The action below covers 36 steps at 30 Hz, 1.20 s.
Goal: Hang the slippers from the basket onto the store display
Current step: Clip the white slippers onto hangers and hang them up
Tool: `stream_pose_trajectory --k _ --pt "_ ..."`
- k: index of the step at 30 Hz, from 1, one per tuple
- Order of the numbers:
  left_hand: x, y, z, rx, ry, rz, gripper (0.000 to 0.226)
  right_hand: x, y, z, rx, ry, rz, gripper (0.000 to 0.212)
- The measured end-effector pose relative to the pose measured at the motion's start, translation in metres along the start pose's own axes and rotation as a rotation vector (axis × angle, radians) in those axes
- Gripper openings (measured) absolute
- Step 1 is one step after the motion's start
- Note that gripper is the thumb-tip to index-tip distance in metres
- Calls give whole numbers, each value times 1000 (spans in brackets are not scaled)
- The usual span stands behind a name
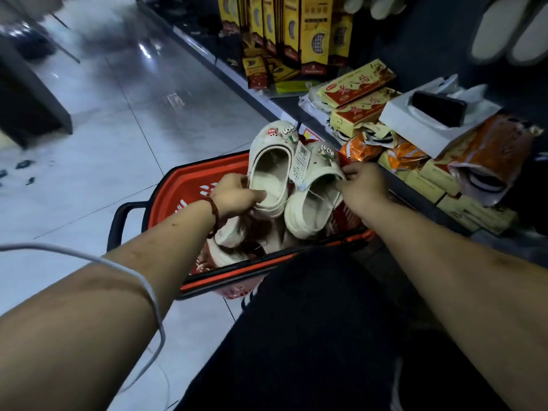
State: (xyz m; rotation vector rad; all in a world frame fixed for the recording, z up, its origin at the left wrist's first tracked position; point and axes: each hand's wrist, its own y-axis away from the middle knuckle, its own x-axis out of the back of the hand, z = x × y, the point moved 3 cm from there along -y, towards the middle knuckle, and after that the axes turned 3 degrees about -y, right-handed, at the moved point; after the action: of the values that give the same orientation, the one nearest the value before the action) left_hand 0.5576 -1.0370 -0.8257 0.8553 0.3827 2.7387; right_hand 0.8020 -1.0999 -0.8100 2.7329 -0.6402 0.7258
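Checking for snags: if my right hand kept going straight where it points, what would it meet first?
The right hand pinches the strap of the nearer white slipper. Straight on, it would likely push into that slipper's paper tag, though depth is unclear.

I can't see the fingertips of the left hand (237, 194): they go down inside the white slipper (269, 167) it grips. The right hand (362, 185) covers part of the second slipper's (308, 209) heel strap. The tag's (302, 163) print is too small for me to read. The lower slippers (229, 232) in the red basket (184, 185) are mostly covered. Far right, the pale hanging slippers (498, 31) are cut by the top edge. Far left, dark shapes (32, 46) are blurred beyond telling.
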Motion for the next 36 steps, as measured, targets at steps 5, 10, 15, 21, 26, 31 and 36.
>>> stream_pose_trajectory --k 5,10,15,21,26,31,36 --pt "37 40 45 23 74 -36 29 29 13 -58 200 -92 19 28" --pt "74 76 80 43 101 -21 26 32 17 -87 187 -352 -61 24" --pt "95 101 88 51 136 -14 23 9 28 -71 53 -673 -278 36" --pt "87 96 60 50 200 28 14 -5 10 -80 -42 -611 -162 38" --pt "75 59 33 19 234 -6 12 -26 -22 -89 -146 -568 -205 6" --pt "63 22 -8 142 357 -62 32 -53 -37 -77 -125 -409 -288 9" --pt "44 4 -31 326 349 -97 30 -58 -52 -69 -131 -286 -303 15"
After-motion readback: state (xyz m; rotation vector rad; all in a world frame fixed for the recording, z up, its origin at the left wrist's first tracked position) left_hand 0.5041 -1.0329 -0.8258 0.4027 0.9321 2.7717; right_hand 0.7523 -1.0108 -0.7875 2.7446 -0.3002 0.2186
